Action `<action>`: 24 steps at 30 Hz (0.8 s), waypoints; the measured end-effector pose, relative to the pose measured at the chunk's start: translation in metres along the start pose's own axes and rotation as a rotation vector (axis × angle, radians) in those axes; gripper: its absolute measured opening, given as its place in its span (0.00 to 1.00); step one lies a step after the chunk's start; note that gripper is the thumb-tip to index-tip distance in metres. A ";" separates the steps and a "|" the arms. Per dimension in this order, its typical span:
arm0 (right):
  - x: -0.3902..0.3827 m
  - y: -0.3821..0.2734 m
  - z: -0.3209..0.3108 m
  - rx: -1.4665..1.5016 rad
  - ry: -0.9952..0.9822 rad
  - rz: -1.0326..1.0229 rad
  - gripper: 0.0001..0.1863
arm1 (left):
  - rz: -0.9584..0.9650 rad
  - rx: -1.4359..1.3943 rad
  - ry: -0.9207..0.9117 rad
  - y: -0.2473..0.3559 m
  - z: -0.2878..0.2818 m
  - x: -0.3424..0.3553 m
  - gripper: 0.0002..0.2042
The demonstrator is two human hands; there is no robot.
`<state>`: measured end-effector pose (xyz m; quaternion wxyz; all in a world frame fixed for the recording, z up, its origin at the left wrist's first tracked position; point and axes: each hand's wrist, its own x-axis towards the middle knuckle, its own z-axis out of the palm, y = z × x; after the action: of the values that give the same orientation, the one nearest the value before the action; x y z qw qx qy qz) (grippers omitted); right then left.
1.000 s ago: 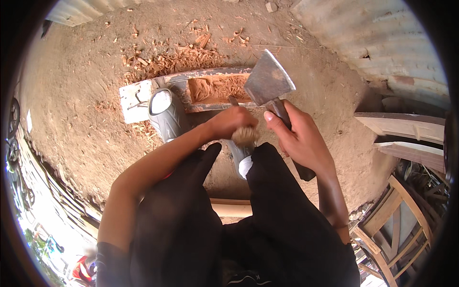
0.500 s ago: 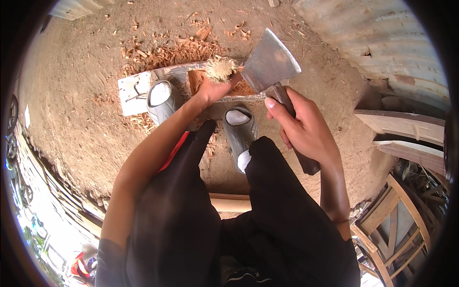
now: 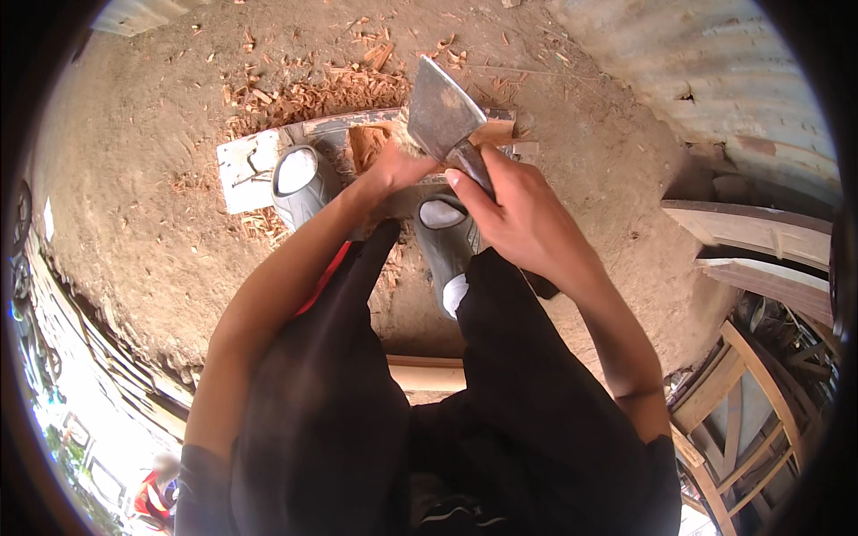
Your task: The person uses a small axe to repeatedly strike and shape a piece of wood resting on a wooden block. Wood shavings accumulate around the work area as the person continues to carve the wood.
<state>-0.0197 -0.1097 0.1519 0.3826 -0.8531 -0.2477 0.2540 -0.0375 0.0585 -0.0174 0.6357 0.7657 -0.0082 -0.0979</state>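
My right hand [image 3: 523,210] grips the dark wooden handle of a hatchet [image 3: 443,113], whose broad grey metal blade points away from me. The blade lies over a frayed wooden handle [image 3: 404,134] and hides much of its splayed, fibrous top. Around that handle my left hand [image 3: 399,170] is closed; whatever is at its lower end cannot be seen. Beneath the left hand a curved wooden board [image 3: 243,171] lies across the ground, with a reddish-brown hollow cut into its middle. Whether blade and frayed top touch, I cannot tell.
Wood shavings [image 3: 322,92] are scattered beyond the board. My grey shoes [image 3: 308,192] stand at its near edge. Corrugated metal sheeting [image 3: 706,71] rises at the far right. Curved wooden pieces [image 3: 760,237] and a wooden frame [image 3: 742,406] lie to the right.
My right hand has brought the hatchet leftward, from beside the frayed handle to over its top. The left hand and the board stay about where they were.
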 end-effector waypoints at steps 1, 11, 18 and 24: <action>0.000 -0.005 -0.006 -0.007 -0.063 0.067 0.17 | 0.048 0.024 0.003 0.001 -0.002 -0.001 0.18; -0.024 0.015 -0.022 0.136 -0.025 0.263 0.22 | 0.359 0.076 -0.204 -0.032 0.020 -0.014 0.13; -0.031 0.010 -0.031 0.238 -0.026 0.433 0.20 | -0.235 0.075 0.000 0.043 -0.014 0.017 0.26; -0.031 -0.008 -0.041 0.177 -0.038 0.364 0.17 | -0.204 -0.005 -0.003 0.036 0.007 0.012 0.23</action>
<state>-0.0192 -0.1457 0.1896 0.3993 -0.8417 -0.0735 0.3560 -0.0226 0.0433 0.0152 0.6242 0.7608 0.0692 -0.1636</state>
